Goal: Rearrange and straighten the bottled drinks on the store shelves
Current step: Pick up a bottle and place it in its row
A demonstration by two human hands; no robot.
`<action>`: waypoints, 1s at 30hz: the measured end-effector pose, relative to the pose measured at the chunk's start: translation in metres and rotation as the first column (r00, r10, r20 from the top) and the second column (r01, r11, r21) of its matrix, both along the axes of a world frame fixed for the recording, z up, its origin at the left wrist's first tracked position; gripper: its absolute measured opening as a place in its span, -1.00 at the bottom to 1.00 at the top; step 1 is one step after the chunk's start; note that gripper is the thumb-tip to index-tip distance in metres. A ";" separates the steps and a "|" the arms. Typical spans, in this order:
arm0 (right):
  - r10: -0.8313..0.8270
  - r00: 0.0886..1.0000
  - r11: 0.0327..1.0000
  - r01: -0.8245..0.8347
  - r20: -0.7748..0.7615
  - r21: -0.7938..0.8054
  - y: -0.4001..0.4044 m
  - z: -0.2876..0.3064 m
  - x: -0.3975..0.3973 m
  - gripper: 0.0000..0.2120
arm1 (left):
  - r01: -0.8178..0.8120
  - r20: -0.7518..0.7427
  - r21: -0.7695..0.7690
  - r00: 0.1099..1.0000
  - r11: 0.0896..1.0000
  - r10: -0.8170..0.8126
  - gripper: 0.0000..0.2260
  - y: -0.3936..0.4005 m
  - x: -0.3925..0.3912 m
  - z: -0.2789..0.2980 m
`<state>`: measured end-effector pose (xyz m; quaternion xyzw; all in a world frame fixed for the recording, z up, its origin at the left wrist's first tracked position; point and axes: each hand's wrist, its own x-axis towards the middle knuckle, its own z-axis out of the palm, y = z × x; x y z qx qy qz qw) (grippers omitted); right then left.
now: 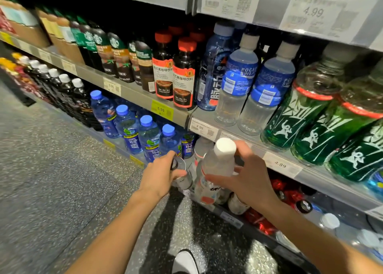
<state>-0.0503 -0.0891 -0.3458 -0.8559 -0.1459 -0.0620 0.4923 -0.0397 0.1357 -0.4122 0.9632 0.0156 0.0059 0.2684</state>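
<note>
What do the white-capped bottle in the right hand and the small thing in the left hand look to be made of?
The white-capped bottle in the right hand looks like clear, glossy plastic: you can see through its wall, and the matte cap seems to be opaque plastic. The small can in the left hand looks like shiny metal, probably aluminium, going by its silvery rimmed top, though blur leaves this uncertain.

The right hand (248,180) grips a clear bottle (215,170) with a white cap just in front of the lower shelf's front edge. The left hand (161,176) closes on a smaller silver-topped container (182,174), perhaps a can, touching the bottle's left side. On the middle shelf (244,132) above, blue-labelled bottles (238,82) stand beside green bottles (300,107) near the front edge.
</note>
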 end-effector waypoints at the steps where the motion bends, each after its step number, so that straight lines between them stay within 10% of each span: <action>1: 0.005 1.000 1.000 -0.005 0.012 0.003 0.002 -0.003 0.002 -0.38 | -0.018 0.023 -0.025 1.000 1.000 0.018 -0.55 0.002 -0.005 0.006; 10: 0.035 0.967 0.999 -0.023 0.253 -0.048 0.039 -0.033 0.030 -0.40 | -0.151 0.048 -0.138 0.986 0.979 0.159 -0.64 0.026 -0.062 0.034; 18: 0.056 0.991 0.963 -0.022 0.123 -0.267 0.071 -0.059 0.064 -0.45 | -0.217 0.095 -0.132 0.969 0.967 0.230 -0.59 0.031 -0.063 0.047; 30: 0.189 0.913 0.722 0.121 0.362 -0.682 0.085 -0.112 0.090 -0.44 | -0.255 0.171 -0.178 0.943 0.950 0.285 -0.58 0.032 -0.049 0.058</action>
